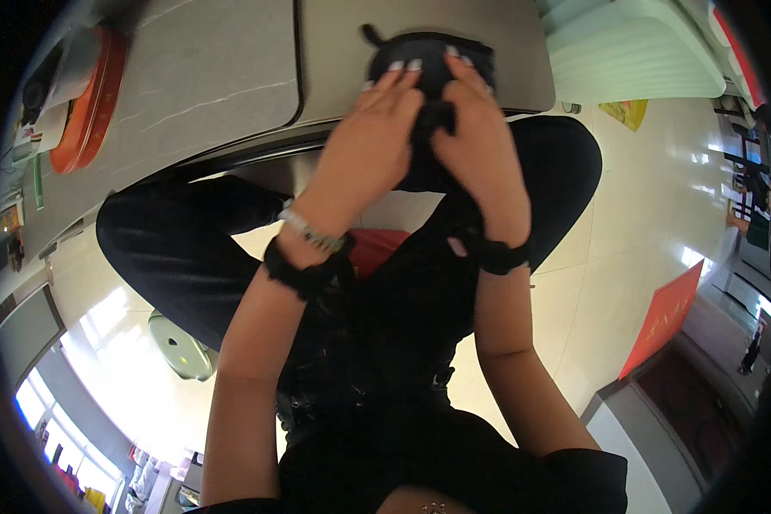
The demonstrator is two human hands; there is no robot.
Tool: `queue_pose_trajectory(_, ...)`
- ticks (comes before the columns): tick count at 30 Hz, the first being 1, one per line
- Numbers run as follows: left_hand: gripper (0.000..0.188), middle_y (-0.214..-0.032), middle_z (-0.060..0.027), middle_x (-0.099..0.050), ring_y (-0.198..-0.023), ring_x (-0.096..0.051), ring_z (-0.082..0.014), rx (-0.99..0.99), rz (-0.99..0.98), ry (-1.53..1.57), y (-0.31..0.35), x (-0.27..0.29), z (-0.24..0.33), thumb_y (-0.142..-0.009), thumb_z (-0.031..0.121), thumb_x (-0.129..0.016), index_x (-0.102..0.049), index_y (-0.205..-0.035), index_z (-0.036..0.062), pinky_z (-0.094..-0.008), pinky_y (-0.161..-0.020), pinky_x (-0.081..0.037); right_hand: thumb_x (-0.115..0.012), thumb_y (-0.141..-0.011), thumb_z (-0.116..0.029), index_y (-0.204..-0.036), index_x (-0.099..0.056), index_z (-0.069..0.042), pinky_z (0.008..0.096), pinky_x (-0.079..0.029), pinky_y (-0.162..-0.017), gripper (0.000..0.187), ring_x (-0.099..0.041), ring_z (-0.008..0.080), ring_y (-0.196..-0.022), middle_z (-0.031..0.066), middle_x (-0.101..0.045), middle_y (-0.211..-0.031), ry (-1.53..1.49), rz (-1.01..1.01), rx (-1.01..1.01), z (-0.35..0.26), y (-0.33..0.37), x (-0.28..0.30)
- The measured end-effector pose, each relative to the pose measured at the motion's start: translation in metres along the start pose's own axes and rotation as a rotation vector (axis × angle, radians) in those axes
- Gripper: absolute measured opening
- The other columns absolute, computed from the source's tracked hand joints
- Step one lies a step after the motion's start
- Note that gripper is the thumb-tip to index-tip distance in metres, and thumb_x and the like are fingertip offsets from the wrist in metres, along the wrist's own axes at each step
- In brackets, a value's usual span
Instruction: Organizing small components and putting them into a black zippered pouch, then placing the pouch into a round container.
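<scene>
A small black pouch (428,44) with a short loop at its far left corner lies at the front of the grey-brown table. Both my hands are on it, their fingers reaching forward over its top. My left hand (370,128) holds the pouch's left side; its thumb is hidden. On the right side is my right hand (481,141), with its thumb bent in beside a bunched black part (433,118) between the hands. Whether that bunched part belongs to the pouch I cannot tell. The fingers are slightly blurred.
A grey marbled mat (206,77) covers the table's left part, with an orange-red tray (92,103) at its far left. A pale green plastic panel (630,51) stands at the right. On the floor are a light green stool (180,344) and a red board (662,319).
</scene>
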State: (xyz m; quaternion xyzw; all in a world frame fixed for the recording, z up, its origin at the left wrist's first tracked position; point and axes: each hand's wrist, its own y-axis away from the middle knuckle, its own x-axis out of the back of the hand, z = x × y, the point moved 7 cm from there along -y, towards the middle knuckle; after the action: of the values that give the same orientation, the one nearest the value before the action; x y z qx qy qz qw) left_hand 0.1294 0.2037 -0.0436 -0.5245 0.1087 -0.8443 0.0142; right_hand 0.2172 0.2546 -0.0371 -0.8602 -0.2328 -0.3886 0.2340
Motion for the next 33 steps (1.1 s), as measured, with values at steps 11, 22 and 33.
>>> queue_pose_trajectory(11, 0.032, -0.117, -0.0187, -0.048, -0.114, -0.043, -0.0282, -0.088, 0.189, 0.068, -0.059, -0.035, 0.055, -0.074, 0.005, -0.048, -0.046, -0.104, -0.0050, -0.0390, -0.096, -0.033, -0.052, -0.062, 0.002, -0.081, -0.046, 0.003, 0.0350, -0.033, -0.093, 0.020, -0.037, 0.0355, -0.117, 0.0176, -0.039, -0.128, -0.030, 0.193, -0.172, 0.079, 0.015, 0.048)
queue_pose_trajectory(22, 0.033, -0.119, -0.0229, -0.045, -0.115, -0.042, -0.0301, 0.190, 0.010, -0.183, 0.045, 0.040, -0.015, -0.072, 0.002, -0.047, -0.044, -0.103, -0.0063, -0.0374, -0.097, -0.033, -0.052, -0.059, 0.006, -0.079, -0.046, 0.002, 0.0519, -0.022, -0.099, 0.021, -0.031, 0.0346, -0.121, 0.0199, -0.038, -0.128, -0.071, -0.019, 0.149, -0.060, 0.001, -0.048)
queue_pose_trajectory(33, 0.027, -0.115, -0.0253, -0.047, -0.112, -0.044, -0.0326, 0.102, 0.188, 0.052, -0.041, -0.026, 0.038, -0.078, 0.011, -0.042, -0.049, -0.099, -0.0050, -0.0395, -0.095, -0.033, -0.057, -0.070, -0.003, -0.100, -0.053, 0.003, 0.0362, -0.029, -0.098, 0.031, -0.037, 0.0305, -0.120, 0.0170, -0.041, -0.127, 0.001, 0.058, -0.047, 0.037, 0.007, 0.026)
